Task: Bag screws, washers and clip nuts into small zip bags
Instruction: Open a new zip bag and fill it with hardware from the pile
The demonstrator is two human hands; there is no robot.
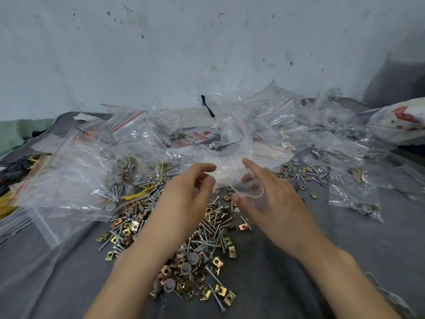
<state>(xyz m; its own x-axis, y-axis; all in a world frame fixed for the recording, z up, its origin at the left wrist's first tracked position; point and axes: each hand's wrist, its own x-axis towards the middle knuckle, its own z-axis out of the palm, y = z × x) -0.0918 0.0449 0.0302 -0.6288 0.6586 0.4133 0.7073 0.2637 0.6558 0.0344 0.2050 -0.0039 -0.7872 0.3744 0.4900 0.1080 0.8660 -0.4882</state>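
Left grip [184, 192], right grip [269, 192]: zip bag [230, 173]

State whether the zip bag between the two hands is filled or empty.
Apparently empty: the zip bag, held by left hand and right hand, shows only clear plastic.

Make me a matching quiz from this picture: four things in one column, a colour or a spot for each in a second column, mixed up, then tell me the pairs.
Column one
1. clip nuts
2. washers
3. wires
4. small zip bag

Column two
A. clear, between the left hand and the right hand
B. brass-coloured squares
C. grey and round
D. yellow, at the left edge of the view

Pairs: 1-B, 2-C, 3-D, 4-A.
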